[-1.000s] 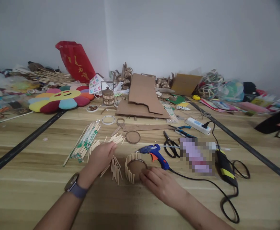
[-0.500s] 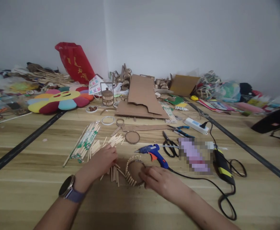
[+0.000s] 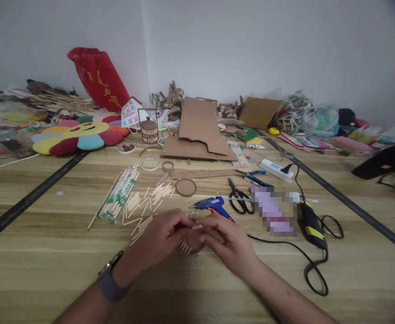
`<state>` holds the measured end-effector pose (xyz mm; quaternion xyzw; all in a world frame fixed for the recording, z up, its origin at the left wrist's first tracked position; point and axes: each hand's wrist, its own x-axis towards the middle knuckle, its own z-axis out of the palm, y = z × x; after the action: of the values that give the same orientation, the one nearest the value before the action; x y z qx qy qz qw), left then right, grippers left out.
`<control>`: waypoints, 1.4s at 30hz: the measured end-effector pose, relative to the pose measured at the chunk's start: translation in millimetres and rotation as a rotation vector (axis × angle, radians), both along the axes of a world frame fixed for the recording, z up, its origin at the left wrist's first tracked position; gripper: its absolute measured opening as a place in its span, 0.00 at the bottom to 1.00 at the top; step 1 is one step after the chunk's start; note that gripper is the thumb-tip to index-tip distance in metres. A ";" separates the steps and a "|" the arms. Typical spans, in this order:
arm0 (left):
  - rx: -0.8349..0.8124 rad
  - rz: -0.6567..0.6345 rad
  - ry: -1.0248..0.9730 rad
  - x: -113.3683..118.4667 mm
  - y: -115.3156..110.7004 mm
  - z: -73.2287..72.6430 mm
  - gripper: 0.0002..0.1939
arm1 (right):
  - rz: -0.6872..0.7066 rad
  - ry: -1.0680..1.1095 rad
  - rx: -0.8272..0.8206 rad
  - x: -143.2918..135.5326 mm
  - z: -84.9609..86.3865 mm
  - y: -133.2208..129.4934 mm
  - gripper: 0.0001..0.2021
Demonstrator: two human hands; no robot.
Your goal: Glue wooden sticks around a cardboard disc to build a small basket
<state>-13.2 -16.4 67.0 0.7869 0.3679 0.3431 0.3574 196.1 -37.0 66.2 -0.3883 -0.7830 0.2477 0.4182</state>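
My left hand [image 3: 166, 236] and my right hand [image 3: 229, 238] meet fingertip to fingertip, both with fingers pinched. Between them shows the end of what looks like a short wooden stick [image 3: 196, 227]. Just below lies a round cardboard base [image 3: 194, 238] edged with upright short sticks, partly hidden by my fingers. Loose cut sticks [image 3: 142, 227] are scattered left of it, some behind my left hand. A blue glue gun [image 3: 214, 204] rests beyond my right hand. Farther back is a second cardboard disc [image 3: 185, 187] with a dark rim.
Black scissors [image 3: 239, 198], blue-handled pliers [image 3: 256, 177] and a power strip [image 3: 276, 170] lie right of centre. A black-and-yellow tool [image 3: 310, 225] trails a cord. Bagged sticks [image 3: 121, 193] lie left. Cardboard sheets [image 3: 199, 126] and a small lidded basket [image 3: 149, 131] stand behind.
My left hand has moved right from the loose sticks to above the round base. My right hand has let go of the base's rim and met it there. The view has shifted slightly.
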 end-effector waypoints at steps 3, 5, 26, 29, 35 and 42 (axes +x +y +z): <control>-0.005 -0.020 0.008 8.0 -6.7 -5.6 0.09 | -0.041 0.124 -0.148 -3.5 -5.1 -0.6 0.12; 0.025 0.004 0.048 8.1 -6.5 -8.1 0.12 | -0.060 0.165 -0.230 0.8 -8.1 0.8 0.14; 0.006 -0.212 0.252 -10.2 21.6 -33.6 0.55 | 0.144 -0.245 -0.311 2.6 -21.4 -3.9 0.05; -0.022 -0.217 0.270 -8.5 20.7 -33.2 0.57 | 0.139 -0.253 -0.300 1.2 -23.2 -4.9 0.06; -0.087 -0.234 0.319 -6.3 20.6 -33.0 0.57 | 0.125 -0.268 -0.322 -0.3 -26.9 -4.1 0.06; -0.090 -0.229 0.345 -5.2 21.4 -32.8 0.57 | 0.129 -0.284 -0.295 -1.9 -31.7 -4.8 0.07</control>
<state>-18.4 5.1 34.2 0.8538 0.3469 0.1438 0.3605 194.2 -41.8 34.5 -0.4253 -0.8125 0.3287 0.2256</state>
